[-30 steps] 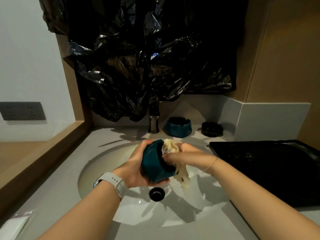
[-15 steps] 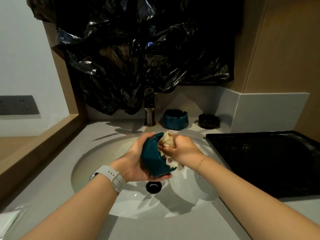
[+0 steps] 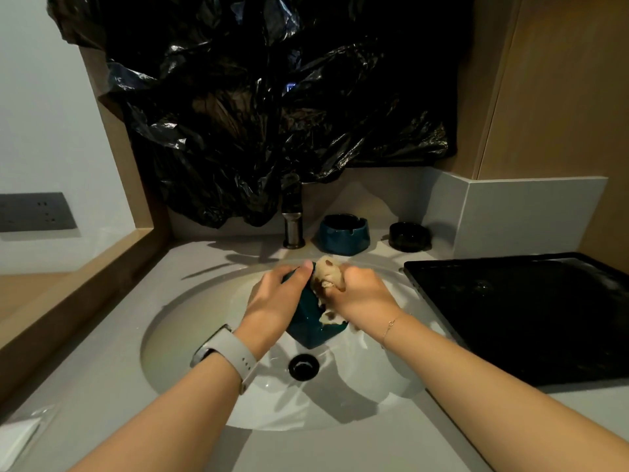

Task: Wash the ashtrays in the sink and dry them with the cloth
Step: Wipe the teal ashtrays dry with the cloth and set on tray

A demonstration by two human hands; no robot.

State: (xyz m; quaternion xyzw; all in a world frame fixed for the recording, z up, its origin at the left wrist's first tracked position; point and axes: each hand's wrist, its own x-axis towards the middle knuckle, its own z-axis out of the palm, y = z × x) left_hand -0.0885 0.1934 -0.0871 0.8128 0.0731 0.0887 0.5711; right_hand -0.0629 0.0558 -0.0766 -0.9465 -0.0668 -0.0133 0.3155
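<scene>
left hand (image 3: 272, 294): wrapped round the teal ashtray (image 3: 308, 321), thumb hooked over the top edge, holding it tipped on its side above the sink (image 3: 190, 301)

right hand (image 3: 360, 298): fingers clenched on the cloth (image 3: 326, 270), balled up and stuffed into the ashtray's open side

step (my guess): drying or wiping the inside; no water running that I can see, so probably past the rinse

slip risk: glazed ashtray is likely wet, and it's held by one hand only. If the cloth hand pushes hard or twists, it could pop out and hit the basin, which could mean a chip in either one

drain (image 3: 303, 366): right under the ashtray, open as far as I can tell. A loose cloth corner hanging down could drag in whatever's wet down there

missed spots: the cloth is bunched, so the notches in the rim may stay damp

sink contents: nothing sitting in the bowl that I can see, just shine on the white bottom; can't tell how wet it is

second ashtray (image 3: 343, 233): teal too, upright on the counter behind the sink, just right of the tap (image 3: 293, 226). Inside looks dark, can't tell if there's anything in it

black ashtray (image 3: 407, 236): further right by the wall, also too dark to see into

black tray (image 3: 527, 318): right of the sink, looks bare

still to do: those two at the back, I'd say
</scene>
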